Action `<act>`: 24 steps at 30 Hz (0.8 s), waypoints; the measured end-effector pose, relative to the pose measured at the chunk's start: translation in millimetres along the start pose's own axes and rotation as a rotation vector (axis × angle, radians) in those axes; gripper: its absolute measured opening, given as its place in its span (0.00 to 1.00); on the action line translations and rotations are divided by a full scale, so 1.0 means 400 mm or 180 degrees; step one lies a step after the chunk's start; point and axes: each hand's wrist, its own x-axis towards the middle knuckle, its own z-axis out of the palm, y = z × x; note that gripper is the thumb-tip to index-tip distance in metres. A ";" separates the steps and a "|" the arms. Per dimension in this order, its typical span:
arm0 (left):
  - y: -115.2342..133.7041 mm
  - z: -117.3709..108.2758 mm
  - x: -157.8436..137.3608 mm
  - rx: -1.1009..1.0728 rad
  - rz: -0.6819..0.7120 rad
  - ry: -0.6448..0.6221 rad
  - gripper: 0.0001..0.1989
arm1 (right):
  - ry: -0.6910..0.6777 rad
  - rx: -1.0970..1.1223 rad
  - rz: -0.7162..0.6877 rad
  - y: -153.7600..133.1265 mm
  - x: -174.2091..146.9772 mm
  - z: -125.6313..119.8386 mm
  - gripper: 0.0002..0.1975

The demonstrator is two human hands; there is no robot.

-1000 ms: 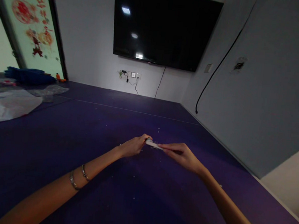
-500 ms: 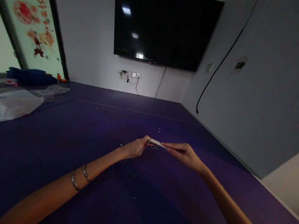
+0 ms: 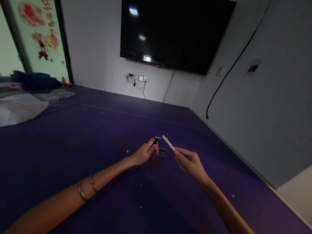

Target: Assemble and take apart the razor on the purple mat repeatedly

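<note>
My left hand [image 3: 145, 152] is closed around a small black-handled tool [image 3: 156, 140], whose pale, T-shaped head points up. Its exact kind is too small to make out. A slim white stick [image 3: 168, 142] is pinched in my right hand [image 3: 191, 164], slanting up and left. The stick's far end lies close to the tool's head, with a slight gap visible. Just below, beside my left fingers, is a small dark object with pale marks [image 3: 162, 152]; whether it is held or lies on the floor I cannot tell.
Tiny white bits [image 3: 141, 207] are scattered over the purple floor [image 3: 102, 130]. Clear plastic sheeting [image 3: 16, 109] and a blue bundle [image 3: 35, 79] lie at the left. A black cable [image 3: 226, 74] hangs along the right wall. A large television [image 3: 175, 27] is mounted ahead.
The white stick has come away from my left hand's fingers and tilted upward. The tool's head now shows above my left hand. The view has shifted slightly.
</note>
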 end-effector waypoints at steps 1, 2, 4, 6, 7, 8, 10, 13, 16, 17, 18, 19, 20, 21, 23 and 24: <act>-0.004 0.009 0.003 -0.0216 -0.0086 0.0083 0.16 | 0.0129 0.0341 0.0115 0.006 0.000 0.018 0.17; -0.008 0.019 0.006 -0.0416 -0.0171 0.0155 0.17 | 0.0170 0.0688 0.0218 0.010 -0.001 0.037 0.16; -0.016 0.038 0.011 -0.0742 -0.0330 0.0231 0.18 | 0.0082 0.1290 0.0423 0.008 -0.005 0.071 0.14; -0.024 0.053 0.013 -0.0908 -0.0436 0.0260 0.19 | -0.0090 0.1705 0.0579 -0.003 -0.007 0.097 0.13; -0.028 0.059 0.012 -0.0926 -0.0460 0.0263 0.19 | -0.0167 0.1836 0.0626 -0.009 -0.007 0.107 0.13; -0.031 0.062 0.011 -0.0914 -0.0469 0.0260 0.19 | -0.0225 0.1929 0.0649 -0.015 -0.006 0.115 0.13; -0.033 0.065 0.007 -0.0845 -0.0486 0.0252 0.18 | -0.0255 0.2046 0.0648 -0.021 -0.002 0.131 0.13; -0.020 0.060 0.001 -0.0691 -0.0524 0.0274 0.17 | -0.0142 0.2247 0.0660 -0.011 -0.003 0.161 0.14; 0.003 0.055 -0.002 -0.0587 -0.0609 0.0334 0.14 | 0.0008 0.2436 0.0740 0.003 -0.015 0.192 0.15; 0.008 0.054 -0.003 -0.0579 -0.0657 0.0354 0.13 | 0.0038 0.2468 0.0760 0.005 -0.018 0.199 0.15; 0.010 0.055 -0.004 -0.0570 -0.0711 0.0371 0.12 | 0.0057 0.2489 0.0769 0.005 -0.020 0.203 0.15; 0.010 0.056 -0.004 -0.0555 -0.0762 0.0386 0.11 | 0.0060 0.2504 0.0763 0.003 -0.019 0.205 0.14; 0.008 0.058 -0.004 -0.0534 -0.0801 0.0401 0.10 | 0.0068 0.2516 0.0738 0.001 -0.016 0.204 0.14; 0.004 0.060 -0.005 -0.0503 -0.0816 0.0415 0.10 | 0.0068 0.2525 0.0705 -0.001 -0.012 0.203 0.14; -0.005 0.062 -0.005 -0.0434 -0.0749 0.0451 0.09 | 0.0023 0.2539 0.0666 -0.001 -0.004 0.204 0.13; -0.008 0.062 -0.004 -0.0401 -0.0702 0.0466 0.09 | -0.0003 0.2550 0.0664 0.003 -0.002 0.206 0.13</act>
